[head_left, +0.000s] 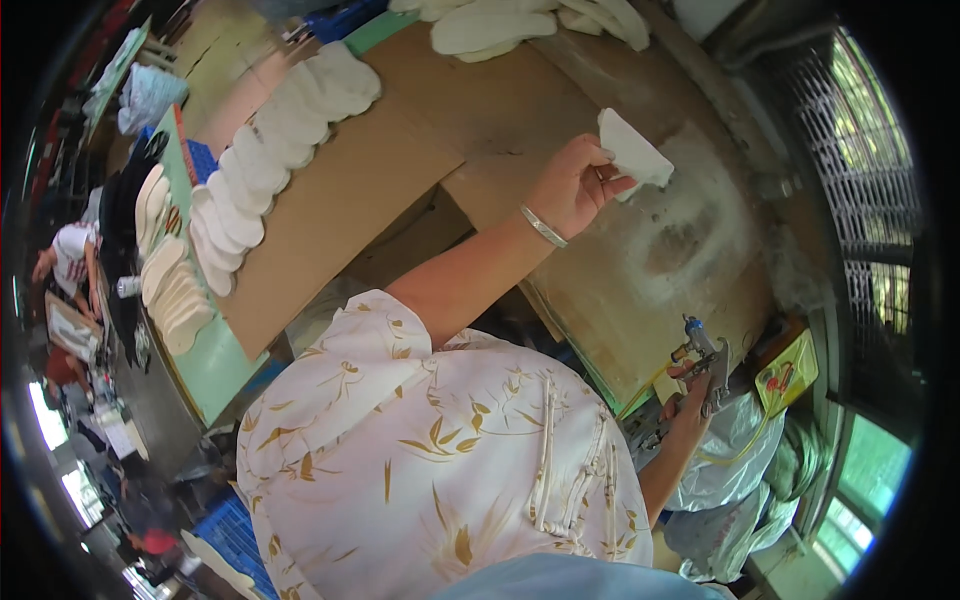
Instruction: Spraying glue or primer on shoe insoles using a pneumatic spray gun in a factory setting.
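Okay, so your left hand [577, 187] is stretched out over the far right part of the desk [590, 290], and it's got a white piece [637, 150] pinched by one edge between thumb and fingers. The fingers are partly curled, not a full fist, and most of the piece sticks out past them to the right, tilted. You've got a pale bracelet [544, 227] on that wrist.

Your right hand [690, 393] is nearer to you on the right, wrapped around a metal spray gun [714, 358] with a blue knob on top. Can't tell if you're squeezing the trigger. That one's well apart from the white piece. A thin yellow hose [735, 457] curves around just near the gun, with a yellow tray [787, 371] to the right of it and a silvery plastic bag [722, 465] on the near side.

Right of your left hand, the desk has a pale powdery patch [690, 235]. Over on the left, a long overlapping row of white insole-shaped pieces [258, 172] lies along a brown cardboard sheet [330, 240], and another pile of pale pieces [490, 28] sits at the far edge. Way off left, there's a co-worker [75, 250] leaning over.
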The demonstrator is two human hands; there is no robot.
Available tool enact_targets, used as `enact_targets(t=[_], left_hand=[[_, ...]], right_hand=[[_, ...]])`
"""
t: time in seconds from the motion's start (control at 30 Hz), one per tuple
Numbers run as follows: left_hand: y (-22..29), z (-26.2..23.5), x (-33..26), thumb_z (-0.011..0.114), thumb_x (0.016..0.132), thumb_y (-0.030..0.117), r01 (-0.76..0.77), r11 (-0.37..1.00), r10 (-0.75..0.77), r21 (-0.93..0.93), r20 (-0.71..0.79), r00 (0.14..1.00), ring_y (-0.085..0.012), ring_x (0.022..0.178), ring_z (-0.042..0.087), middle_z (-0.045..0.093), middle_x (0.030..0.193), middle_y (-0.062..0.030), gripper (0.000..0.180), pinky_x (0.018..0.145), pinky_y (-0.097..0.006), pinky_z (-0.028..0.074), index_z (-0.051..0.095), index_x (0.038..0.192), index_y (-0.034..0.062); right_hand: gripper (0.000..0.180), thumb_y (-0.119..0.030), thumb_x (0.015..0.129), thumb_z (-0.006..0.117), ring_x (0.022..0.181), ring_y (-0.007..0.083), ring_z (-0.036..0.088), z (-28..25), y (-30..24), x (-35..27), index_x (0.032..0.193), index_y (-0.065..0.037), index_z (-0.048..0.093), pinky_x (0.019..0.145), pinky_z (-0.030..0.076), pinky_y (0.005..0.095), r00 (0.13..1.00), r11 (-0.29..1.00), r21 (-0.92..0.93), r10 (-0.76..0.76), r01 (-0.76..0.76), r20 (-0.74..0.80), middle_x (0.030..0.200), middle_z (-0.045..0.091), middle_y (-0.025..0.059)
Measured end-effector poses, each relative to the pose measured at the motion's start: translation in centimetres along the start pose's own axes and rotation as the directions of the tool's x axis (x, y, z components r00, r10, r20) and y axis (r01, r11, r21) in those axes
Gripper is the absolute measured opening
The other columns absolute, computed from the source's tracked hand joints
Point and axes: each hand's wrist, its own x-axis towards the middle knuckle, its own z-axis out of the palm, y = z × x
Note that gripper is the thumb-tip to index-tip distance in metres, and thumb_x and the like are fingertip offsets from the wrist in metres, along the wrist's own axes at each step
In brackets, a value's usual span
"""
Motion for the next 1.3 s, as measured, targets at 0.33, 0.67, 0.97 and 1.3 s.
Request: enact_targets(t=[0.33, 0.67, 0.97, 1.3], left_hand=[[18.9, -4.2, -12.5, 0.05, 0.077, 0.01, -0.472, 0.87, 0.491, 0.144, -0.158, 0.857, -0.0215, 0.082, 0.052, 0.057, 0.088, -0.0088, 0.012, 0.086, -0.046, 0.043, 0.052, 0.086, 0.002], [37.4, -8.4, -26.5, 0.051, 0.073, 0.007, -0.679, 0.628, 0.778, 0.38, -0.343, 0.527, -0.0276, 0.084, 0.047, 0.05, 0.08, -0.0096, 0.006, 0.09, -0.054, 0.039, 0.047, 0.076, 0.0023], [48.2, -14.5, -35.8, 0.05, 0.073, 0.005, -0.741, 0.428, 0.877, 0.517, -0.434, 0.204, -0.0356, 0.101, 0.048, 0.053, 0.084, -0.0155, 0.006, 0.095, -0.055, 0.035, 0.047, 0.073, -0.0008], [36.1, -23.7, -45.5, 0.049, 0.074, 0.007, -0.742, 0.411, 0.804, 0.529, -0.594, 0.022, -0.0208, 0.085, 0.052, 0.058, 0.087, -0.0091, 0.013, 0.086, -0.047, 0.043, 0.053, 0.085, 0.0008]], right_hand=[[0.033, -0.033, 0.091, 0.041, 0.039, 0.0045, 0.032, 6.0, -0.2, -0.2, 0.105, -0.004, 0.051, 0.035, 0.029, 0.0179, 0.957, 0.996, -0.082, 0.006, 0.019, 0.289, 0.085, 0.058, 0.0065], [0.031, -0.03, 0.09, 0.044, 0.039, 0.0054, 0.033, 14.1, -0.8, -4.3, 0.106, -0.004, 0.05, 0.036, 0.029, 0.0187, 0.912, 0.984, -0.158, -0.013, 0.085, 0.411, 0.083, 0.058, 0.006], [0.027, -0.03, 0.089, 0.045, 0.04, 0.0063, 0.035, 20.9, -0.6, -6.7, 0.095, -0.004, 0.05, 0.036, 0.029, 0.0205, 0.893, 0.968, -0.226, 0.004, 0.109, 0.45, 0.082, 0.057, 0.0027], [0.024, -0.027, 0.089, 0.045, 0.038, 0.0064, 0.035, 21.6, -0.7, -6.6, 0.093, -0.004, 0.05, 0.034, 0.029, 0.0212, 0.85, 0.937, -0.294, -0.007, 0.19, 0.526, 0.075, 0.056, 0.0039]])
